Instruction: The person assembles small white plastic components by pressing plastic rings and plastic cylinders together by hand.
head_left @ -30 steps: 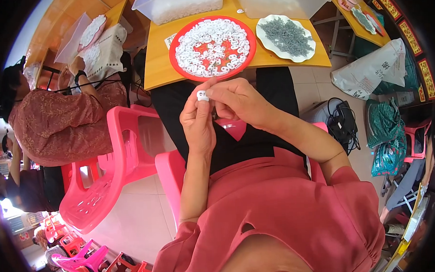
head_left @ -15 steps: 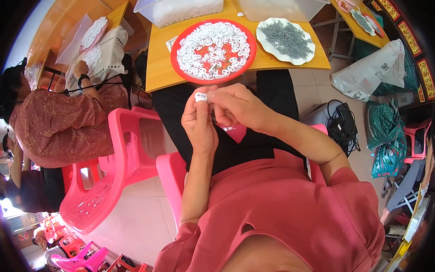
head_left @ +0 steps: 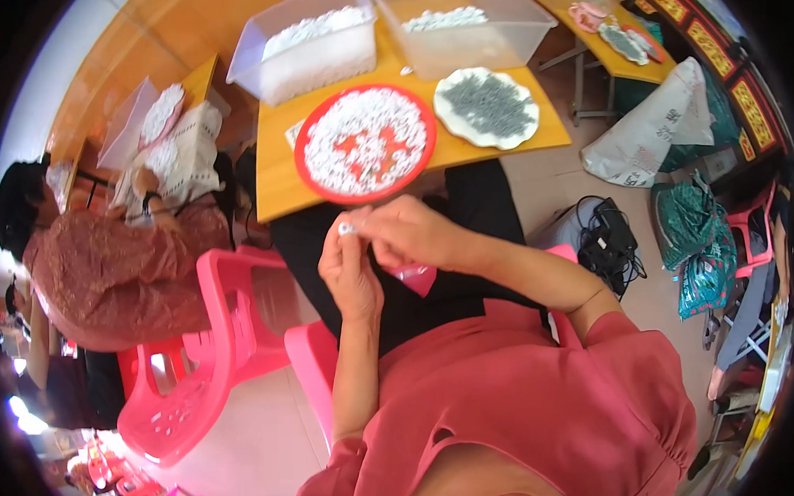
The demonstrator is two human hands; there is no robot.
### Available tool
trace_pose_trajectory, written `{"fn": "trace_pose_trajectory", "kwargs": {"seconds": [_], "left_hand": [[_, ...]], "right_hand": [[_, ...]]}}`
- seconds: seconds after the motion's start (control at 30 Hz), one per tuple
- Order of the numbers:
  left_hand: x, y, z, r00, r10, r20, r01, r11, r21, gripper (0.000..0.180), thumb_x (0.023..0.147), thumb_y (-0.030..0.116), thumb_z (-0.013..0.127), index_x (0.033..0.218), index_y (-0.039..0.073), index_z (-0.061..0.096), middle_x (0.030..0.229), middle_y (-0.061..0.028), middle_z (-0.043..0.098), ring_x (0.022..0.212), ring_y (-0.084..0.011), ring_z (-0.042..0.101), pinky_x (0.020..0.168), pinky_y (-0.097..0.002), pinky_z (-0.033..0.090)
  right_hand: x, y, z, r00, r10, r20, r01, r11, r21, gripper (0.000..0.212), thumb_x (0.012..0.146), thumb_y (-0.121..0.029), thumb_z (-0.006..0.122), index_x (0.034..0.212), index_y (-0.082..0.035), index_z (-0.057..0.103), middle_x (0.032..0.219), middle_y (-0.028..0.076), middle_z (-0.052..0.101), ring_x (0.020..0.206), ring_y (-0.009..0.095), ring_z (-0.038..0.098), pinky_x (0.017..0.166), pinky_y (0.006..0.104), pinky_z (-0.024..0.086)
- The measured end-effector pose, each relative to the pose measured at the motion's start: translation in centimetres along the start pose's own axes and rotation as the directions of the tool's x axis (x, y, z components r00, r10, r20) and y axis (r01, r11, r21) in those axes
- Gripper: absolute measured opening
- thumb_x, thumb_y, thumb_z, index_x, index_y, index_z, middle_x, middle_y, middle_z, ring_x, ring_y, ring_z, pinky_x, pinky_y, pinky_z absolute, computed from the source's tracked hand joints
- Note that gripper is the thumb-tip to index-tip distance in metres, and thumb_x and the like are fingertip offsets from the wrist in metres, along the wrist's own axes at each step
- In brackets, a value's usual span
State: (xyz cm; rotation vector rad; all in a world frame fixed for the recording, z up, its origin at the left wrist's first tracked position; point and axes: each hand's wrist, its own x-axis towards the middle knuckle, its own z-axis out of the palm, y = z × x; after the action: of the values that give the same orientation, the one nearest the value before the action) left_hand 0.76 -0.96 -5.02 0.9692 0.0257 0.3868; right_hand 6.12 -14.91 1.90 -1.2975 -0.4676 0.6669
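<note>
A person in a red shirt (head_left: 507, 384) sits on a pink chair (head_left: 313, 356), with both hands close together over the lap. The left hand (head_left: 352, 276) is nearly closed. Its thumb and first finger pinch a small white bit (head_left: 347, 228) at their tips. The right hand (head_left: 418, 234) is curled, with its fingers bent in, and its tips come right up to the white bit — it is too small and blurry to tell if they grip it or hold anything else. So the white bit is up at the fingertips, in front of the table edge. Just below the hands, a pink thing (head_left: 418, 279) shows on the black pants (head_left: 487, 210).

Past the hands is a yellow table (head_left: 276, 173). A round red tray (head_left: 360, 197) sits near its front edge, with lots of white bits (head_left: 340, 132) in it. Just to the right is a wavy white plate (head_left: 530, 125) with a heap of grey bits (head_left: 488, 105). Behind them stand two see-through bins — the left bin (head_left: 321, 73) and the right bin (head_left: 486, 48) — both with white stuff inside. Off to the left, another person (head_left: 127, 275) sits at another table.
</note>
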Motion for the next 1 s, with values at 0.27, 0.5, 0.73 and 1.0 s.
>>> {"fn": "trace_pose_trajectory", "kwargs": {"seconds": [0.27,0.5,0.73,1.0], "left_hand": [[-0.6,1.9,3.5,0.999,-0.035,0.012,0.034,0.997,0.067,0.046,0.112,0.028,0.052,0.148,0.000,0.050,0.135,-0.0120,0.064,0.120,-0.0186,0.064,0.100,-0.0316,0.051],[0.3,2.3,1.5,0.975,-0.213,-0.065,0.221,0.962,0.159,0.047,0.111,0.034,0.054,0.146,0.003,0.052,0.131,-0.0079,0.066,0.109,-0.0130,0.065,0.087,-0.0250,0.049],[0.7,1.6,-0.1,0.966,-0.217,-0.144,0.236,0.963,0.128,0.035,0.110,0.030,0.057,0.132,0.004,0.062,0.115,-0.0061,0.072,0.096,-0.0099,0.067,0.080,-0.0230,0.049],[0.9,0.8,-1.1,0.958,-0.245,-0.148,0.262,0.958,0.115,0.026,0.108,0.025,0.061,0.124,0.005,0.067,0.110,-0.0045,0.073,0.092,-0.0095,0.067,0.078,-0.0228,0.049]], "right_hand": [[1.3,-1.0,-2.8,0.995,0.105,-0.001,-0.104,0.993,0.062,0.035,0.103,-0.033,0.065,0.082,-0.005,0.074,0.058,-0.004,0.053,0.047,0.004,0.039,0.043,0.0231,0.027],[7.6,-12.6,-14.4,0.821,-0.231,-0.521,0.187,0.973,-0.137,0.040,0.102,-0.041,0.065,0.103,-0.003,0.077,0.064,-0.006,0.046,0.049,0.005,0.035,0.045,0.0235,0.026],[9.8,-6.5,-19.1,0.823,-0.277,-0.496,-0.048,0.836,-0.547,0.027,0.098,-0.029,0.070,0.095,-0.004,0.076,0.068,-0.004,0.056,0.053,0.003,0.040,0.047,0.0247,0.029],[10.5,0.1,-18.9,0.946,-0.171,-0.277,-0.142,0.549,-0.824,0.019,0.086,-0.019,0.078,0.097,-0.003,0.080,0.085,0.009,0.078,0.077,0.015,0.071,0.071,0.0317,0.054]]}}
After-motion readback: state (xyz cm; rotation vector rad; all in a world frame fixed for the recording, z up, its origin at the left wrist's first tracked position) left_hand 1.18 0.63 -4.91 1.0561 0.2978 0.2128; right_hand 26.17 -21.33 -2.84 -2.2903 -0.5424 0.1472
